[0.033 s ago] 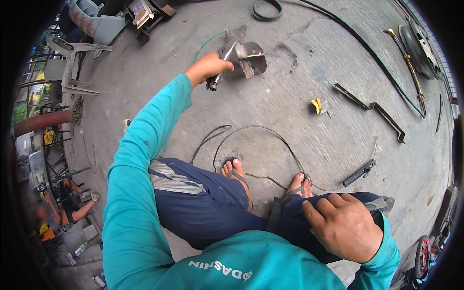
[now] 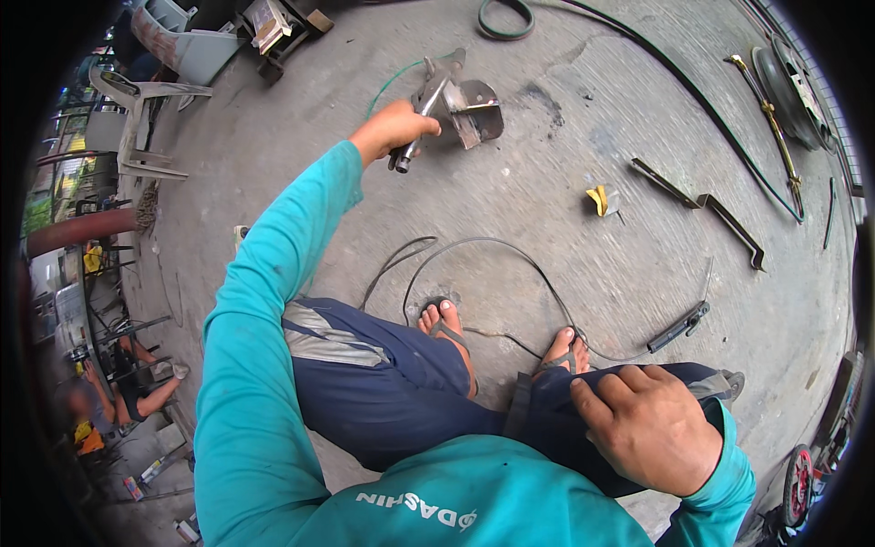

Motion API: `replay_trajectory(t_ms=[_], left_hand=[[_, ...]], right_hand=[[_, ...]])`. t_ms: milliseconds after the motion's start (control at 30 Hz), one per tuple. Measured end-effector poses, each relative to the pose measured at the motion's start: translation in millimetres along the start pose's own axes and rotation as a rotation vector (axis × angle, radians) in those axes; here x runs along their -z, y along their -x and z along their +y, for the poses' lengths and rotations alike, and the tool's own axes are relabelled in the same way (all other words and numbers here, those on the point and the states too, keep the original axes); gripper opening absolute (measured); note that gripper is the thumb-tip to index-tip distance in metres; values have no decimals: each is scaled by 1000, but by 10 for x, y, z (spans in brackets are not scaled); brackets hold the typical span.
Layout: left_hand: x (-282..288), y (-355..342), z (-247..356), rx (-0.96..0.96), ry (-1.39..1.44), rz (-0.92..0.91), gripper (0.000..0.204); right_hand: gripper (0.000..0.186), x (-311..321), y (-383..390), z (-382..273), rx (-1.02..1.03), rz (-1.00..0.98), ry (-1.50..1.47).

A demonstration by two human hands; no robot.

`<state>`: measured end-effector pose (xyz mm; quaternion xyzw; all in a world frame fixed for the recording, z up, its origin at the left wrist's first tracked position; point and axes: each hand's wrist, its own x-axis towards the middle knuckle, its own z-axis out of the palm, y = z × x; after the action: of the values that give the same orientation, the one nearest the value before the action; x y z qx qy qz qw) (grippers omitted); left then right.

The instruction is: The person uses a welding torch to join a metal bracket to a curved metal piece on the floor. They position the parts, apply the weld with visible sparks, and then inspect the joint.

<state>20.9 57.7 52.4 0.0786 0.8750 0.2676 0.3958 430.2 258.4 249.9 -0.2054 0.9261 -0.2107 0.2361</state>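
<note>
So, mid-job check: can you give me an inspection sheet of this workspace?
Surface: grey concrete floor, with dark smudges.
Work things: locking pliers; metal bracket beside them, contact unclear; black electrode holder with thin rod, on the floor.
Clutter: bent flat bar, small yellow item.
Hands: left hand grips the pliers; right hand is over the right leg, fingers curled, underside hidden.
Cables: black cable loops by the feet, reaching the electrode holder; green wire near the left hand.
Surroundings: plastic chair, upper left; another person, lower left; red wheel, lower right.
</note>
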Motion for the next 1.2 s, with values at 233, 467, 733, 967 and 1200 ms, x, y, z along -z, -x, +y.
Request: replay_trajectory(t_ms=[233, 467, 733, 967, 1200], left_hand=[[70, -31, 4, 6, -65, -30, 45], [165, -100, 16, 24, 57, -13, 35], [155, -234, -46, 94, 524, -127, 16], [-356, -173, -359, 117, 960, -334, 12], [-390, -75, -304, 138, 695, -325, 34]], right_hand=[[43, 11, -8, 56, 6, 6, 19], [43, 21, -11, 81, -4, 10, 27], [45, -17, 8, 145, -42, 20, 54], [46, 25, -52, 275, 8, 34, 38], [48, -9, -112, 374, 46, 32, 102]])
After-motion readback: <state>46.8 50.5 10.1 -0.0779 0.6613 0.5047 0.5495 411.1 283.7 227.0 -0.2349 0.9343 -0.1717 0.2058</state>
